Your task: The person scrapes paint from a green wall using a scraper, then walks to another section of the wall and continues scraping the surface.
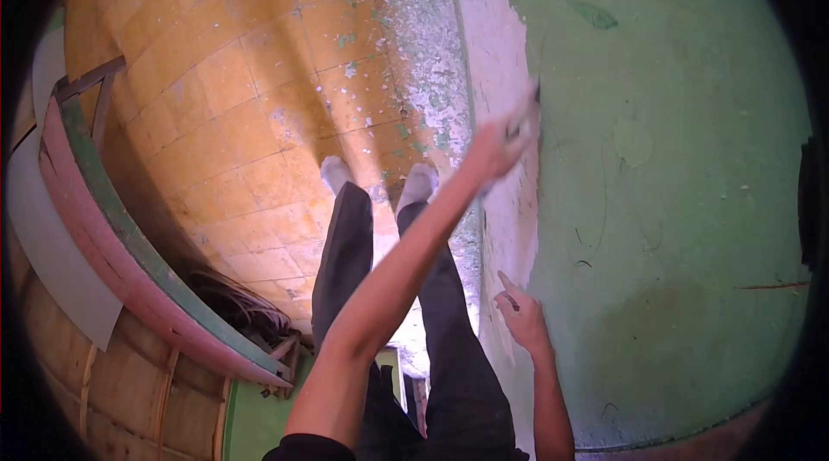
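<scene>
My left hand (496, 150) reaches across to the wall on the right, its fingers closed round a scraper (534, 95) blurred by motion. The dark tip of the scraper is at the border between the bare pale strip (496, 55) and the green paint (673, 167). Lower down, near the bottom end of that strip, is my right hand (525, 323). Its index finger is stretched out along the wall and the other fingers are partly bent, with no tool showing in them.
Paint flakes (423, 72) litter the orange tiled floor (216, 90) along the wall's foot. My feet (335, 172) in light socks stand close by. At the left lies a curved-looking pink and green wooden piece (129, 245), beside a dark bundle (237, 301) and wooden panels (129, 383).
</scene>
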`<action>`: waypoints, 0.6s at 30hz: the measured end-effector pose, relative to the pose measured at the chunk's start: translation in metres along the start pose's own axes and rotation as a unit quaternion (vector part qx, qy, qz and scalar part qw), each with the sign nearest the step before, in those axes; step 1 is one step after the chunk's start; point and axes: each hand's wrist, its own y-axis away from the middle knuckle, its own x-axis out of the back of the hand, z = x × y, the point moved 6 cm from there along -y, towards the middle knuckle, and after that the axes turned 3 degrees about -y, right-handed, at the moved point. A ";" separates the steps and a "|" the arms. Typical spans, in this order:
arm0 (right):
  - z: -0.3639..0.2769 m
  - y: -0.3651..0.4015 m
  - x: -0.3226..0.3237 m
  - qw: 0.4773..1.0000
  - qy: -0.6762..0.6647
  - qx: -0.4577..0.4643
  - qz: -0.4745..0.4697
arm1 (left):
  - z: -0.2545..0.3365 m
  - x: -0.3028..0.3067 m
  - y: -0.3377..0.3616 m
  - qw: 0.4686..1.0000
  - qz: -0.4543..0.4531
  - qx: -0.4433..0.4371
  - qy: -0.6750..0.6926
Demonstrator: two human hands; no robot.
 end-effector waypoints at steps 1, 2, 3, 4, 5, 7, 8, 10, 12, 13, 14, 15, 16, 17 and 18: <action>-0.020 0.003 0.009 1.000 -0.014 0.011 0.001 | -0.004 -0.010 0.024 0.999 -0.047 0.008 0.009; -0.041 0.005 0.017 0.999 -0.030 0.021 0.000 | -0.001 -0.009 0.031 0.999 -0.044 -0.017 0.024; -0.067 0.007 0.027 0.999 -0.012 0.052 0.001 | 0.001 -0.009 0.039 0.997 -0.042 -0.042 0.039; -0.094 0.011 0.040 0.997 0.007 0.078 -0.001 | 0.009 -0.004 0.039 0.997 -0.070 -0.004 0.039; -0.118 0.011 0.051 0.994 0.026 0.108 0.000 | 0.014 0.000 0.036 0.994 -0.097 0.031 0.038; -0.148 0.006 0.068 0.992 -0.039 0.119 0.025 | 0.023 0.017 0.006 0.997 -0.053 0.010 0.051; -0.153 0.004 0.075 0.990 -0.065 0.119 0.031 | 0.031 0.027 -0.013 0.998 -0.030 -0.001 0.064; -0.146 -0.005 0.079 0.987 -0.128 0.094 0.040 | 0.006 0.021 -0.038 0.998 0.003 -0.055 0.044; -0.137 -0.005 0.079 0.983 -0.161 0.071 0.049 | -0.018 -0.002 0.000 0.998 -0.056 -0.018 0.035; -0.134 -0.004 0.078 0.983 -0.161 0.067 0.052 | -0.020 -0.014 0.023 0.996 -0.083 -0.006 0.031; -0.132 -0.010 0.079 0.984 -0.159 0.069 0.051 | -0.014 -0.023 0.045 0.997 -0.047 -0.031 0.061; -0.131 -0.016 0.078 0.983 -0.159 0.074 0.052 | -0.009 -0.023 0.049 0.996 -0.040 -0.011 0.076; -0.128 -0.015 0.077 0.983 -0.160 0.070 0.054 | -0.005 -0.025 0.053 0.995 -0.033 0.009 0.091; -0.125 -0.010 0.077 0.984 -0.160 0.062 0.057 | -0.001 -0.025 0.057 0.994 -0.025 0.028 0.106; -0.124 -0.007 0.077 0.986 -0.147 0.058 0.053 | -0.005 -0.021 0.040 0.995 -0.012 0.033 0.094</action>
